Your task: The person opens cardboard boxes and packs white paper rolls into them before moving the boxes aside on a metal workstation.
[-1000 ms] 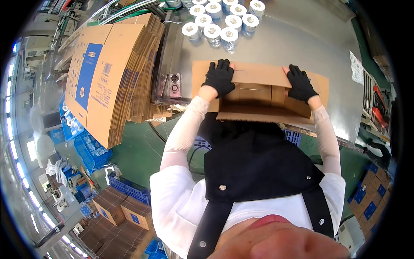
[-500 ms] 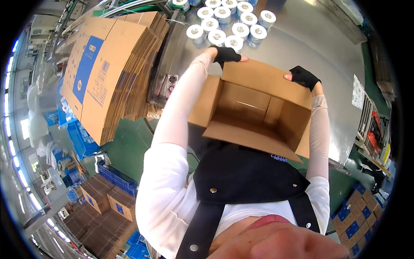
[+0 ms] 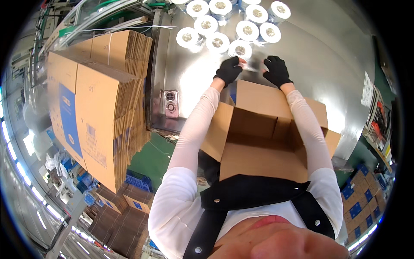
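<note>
An open cardboard box (image 3: pixel 263 162) stands right in front of me, its inside bare and its flaps folded outward. Both my hands wear black fingerless gloves and reach past the far flap. My left hand (image 3: pixel 228 71) hovers just short of the nearest white-topped cylinder (image 3: pixel 239 49), thumb and fingers parted, with nothing seen in it. To its right, my right hand (image 3: pixel 277 71) has its fingers apart and holds nothing visible; its forearm passes over the box's right side. Several more white-topped cylinders (image 3: pixel 217 42) with blue-marked sides stand grouped beyond my hands.
On the left rises a tall stack of flattened cartons (image 3: pixel 97 116). A pink phone (image 3: pixel 171 103) lies at the left of the metal table (image 3: pixel 319 56). Printed cartons (image 3: pixel 361 203) are piled at the lower right, and brown cardboard (image 3: pixel 123 228) is stacked on the lower left.
Both hands have let go of the box's far flap and moved inward toward the cylinders. The box now sits closer to my body, and its near flap lies against my apron.
</note>
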